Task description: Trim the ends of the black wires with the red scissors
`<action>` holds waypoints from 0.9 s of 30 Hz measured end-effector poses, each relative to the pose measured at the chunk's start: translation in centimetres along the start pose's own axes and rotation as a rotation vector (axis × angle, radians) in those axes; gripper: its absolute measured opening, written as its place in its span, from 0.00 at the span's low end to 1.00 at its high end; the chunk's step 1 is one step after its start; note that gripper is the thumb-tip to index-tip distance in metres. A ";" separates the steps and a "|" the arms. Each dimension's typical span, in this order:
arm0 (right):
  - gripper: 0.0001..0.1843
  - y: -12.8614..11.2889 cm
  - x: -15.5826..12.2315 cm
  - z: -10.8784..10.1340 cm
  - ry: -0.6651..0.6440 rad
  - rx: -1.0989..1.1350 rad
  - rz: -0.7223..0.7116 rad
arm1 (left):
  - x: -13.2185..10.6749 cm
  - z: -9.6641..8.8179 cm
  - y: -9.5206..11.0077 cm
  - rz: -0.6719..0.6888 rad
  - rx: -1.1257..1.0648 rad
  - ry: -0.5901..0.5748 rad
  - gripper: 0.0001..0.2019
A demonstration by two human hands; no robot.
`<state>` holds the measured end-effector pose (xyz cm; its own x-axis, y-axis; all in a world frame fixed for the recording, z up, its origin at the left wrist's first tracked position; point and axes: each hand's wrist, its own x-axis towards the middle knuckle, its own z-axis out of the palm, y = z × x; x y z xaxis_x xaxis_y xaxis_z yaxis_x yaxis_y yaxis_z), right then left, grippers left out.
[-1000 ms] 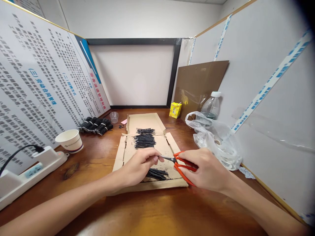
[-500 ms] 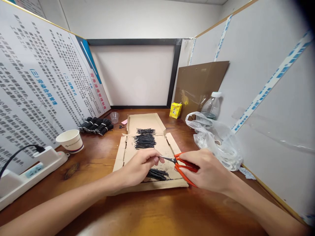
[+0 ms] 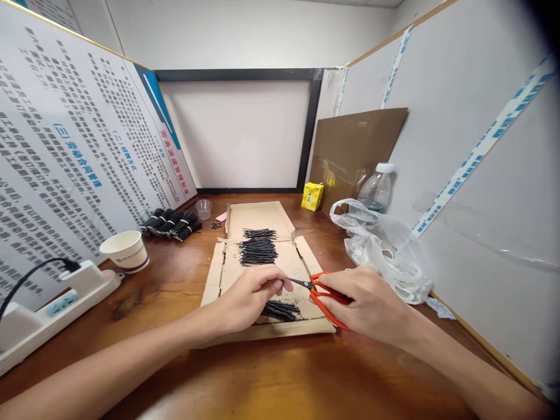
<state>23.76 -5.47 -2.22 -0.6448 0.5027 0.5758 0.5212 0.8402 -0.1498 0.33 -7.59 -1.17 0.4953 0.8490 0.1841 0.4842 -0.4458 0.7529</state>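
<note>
My left hand (image 3: 250,296) is closed in a pinch over a flattened cardboard sheet (image 3: 227,265); what its fingertips hold is too small to make out. My right hand (image 3: 366,304) grips red-handled scissors (image 3: 322,296), whose dark blades point left and meet the left fingertips. Just below the hands lies a small heap of short black wire pieces (image 3: 280,310). Farther back on the cardboard are two more piles of black wires (image 3: 257,251).
Bundles of black wires (image 3: 171,224), a paper cup (image 3: 125,251) and a white power strip (image 3: 52,303) sit on the left. A clear plastic bag (image 3: 385,251), a water bottle (image 3: 376,188), a yellow box (image 3: 312,196) and a small clear cup (image 3: 203,208) stand toward the right and back. Partition boards enclose the wooden desk.
Both hands stay almost in place; the right hand with the scissors has shifted very slightly, blades still at the left fingertips.
</note>
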 end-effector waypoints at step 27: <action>0.14 -0.1 0.2 -0.1 -0.042 0.028 0.027 | 0.0 0.1 -0.1 0.003 -0.043 -0.007 0.12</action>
<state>23.68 -5.51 -2.01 -0.6535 0.5331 0.5373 0.5235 0.8311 -0.1879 0.32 -7.51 -1.31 0.5022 0.8454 0.1819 0.4514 -0.4357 0.7787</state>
